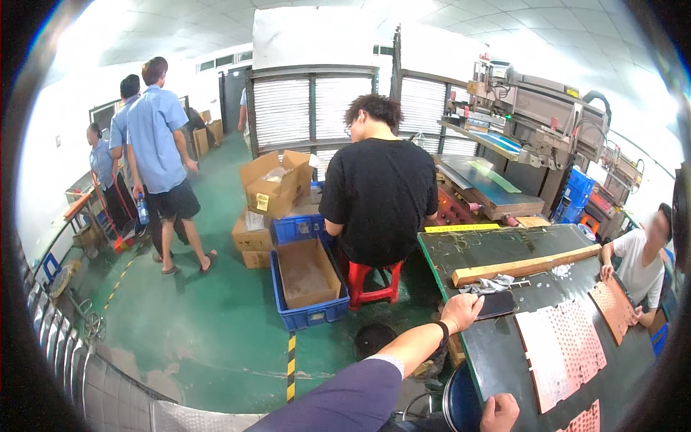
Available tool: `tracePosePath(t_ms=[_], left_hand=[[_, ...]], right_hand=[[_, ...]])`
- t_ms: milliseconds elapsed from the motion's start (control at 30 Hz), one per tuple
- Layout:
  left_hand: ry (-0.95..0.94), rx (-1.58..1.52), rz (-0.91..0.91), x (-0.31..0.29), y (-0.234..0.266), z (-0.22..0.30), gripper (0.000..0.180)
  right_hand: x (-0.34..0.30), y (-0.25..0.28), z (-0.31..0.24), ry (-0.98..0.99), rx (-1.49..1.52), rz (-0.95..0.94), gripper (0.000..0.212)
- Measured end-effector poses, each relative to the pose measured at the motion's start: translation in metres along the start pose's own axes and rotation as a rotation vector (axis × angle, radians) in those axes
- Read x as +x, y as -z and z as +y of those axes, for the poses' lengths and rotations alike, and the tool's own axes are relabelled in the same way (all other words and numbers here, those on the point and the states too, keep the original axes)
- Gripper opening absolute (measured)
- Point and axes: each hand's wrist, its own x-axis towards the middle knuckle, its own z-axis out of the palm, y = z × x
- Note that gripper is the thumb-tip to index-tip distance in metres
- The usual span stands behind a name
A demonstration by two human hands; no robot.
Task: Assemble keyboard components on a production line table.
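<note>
My left hand (463, 311) reaches out over the edge of the dark green worktable (475, 345), its fingers closed on the near end of a black phone (497, 305). A crumpled grey cloth (489, 284) lies just beyond the phone. Low in the view, beside the table edge, my right hand (499, 412) is curled closed; whatever its fingers may hold is hidden. To the right of it, pink perforated sheets (561, 353) lie on the table, and part of another perforated sheet (581, 420) shows at the bottom.
A wooden bar (525, 266) crosses the table. At right, a person (640, 266) touches a perforated board (613, 309). Another person (381, 194) sits on a red stool (374, 284) beside a blue crate (309, 317). Several people stand at left; a machine (547, 108) stands behind.
</note>
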Motion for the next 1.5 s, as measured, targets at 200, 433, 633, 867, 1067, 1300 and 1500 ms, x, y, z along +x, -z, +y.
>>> tracePosePath(t_ms=[200, 433, 633, 867, 1067, 1300, 1500], left_hand=[[-0.018, -0.020, 0.033, -0.003, -0.005, -0.002, 0.038], [-0.030, 0.059, -0.005, 0.040, 0.041, 0.000, 0.037], [0.354, 0.518, -0.267, 0.135, 0.119, -0.007, 0.063], [0.480, 0.673, -0.243, 0.139, 0.176, -0.029, 0.075], [0.476, 0.736, -0.228, 0.142, 0.200, -0.026, 0.074], [0.513, 0.797, -0.232, 0.137, 0.213, -0.045, 0.078], [0.506, 0.832, -0.244, 0.133, 0.209, -0.043, 0.078]], right_hand=[[-0.003, 0.001, 0.003, -0.013, -0.013, 0.003, 0.013], [0.003, -0.011, 0.010, -0.158, 0.055, 0.084, 0.015], [-0.002, -0.007, 0.011, -0.278, 0.112, 0.097, 0.013], [-0.005, -0.013, 0.011, -0.209, 0.104, 0.112, 0.014], [-0.004, -0.010, 0.004, -0.216, 0.095, 0.114, 0.014], [-0.001, -0.010, 0.002, -0.222, 0.126, 0.114, 0.012], [0.000, -0.005, 0.001, -0.215, 0.141, 0.095, 0.012]])
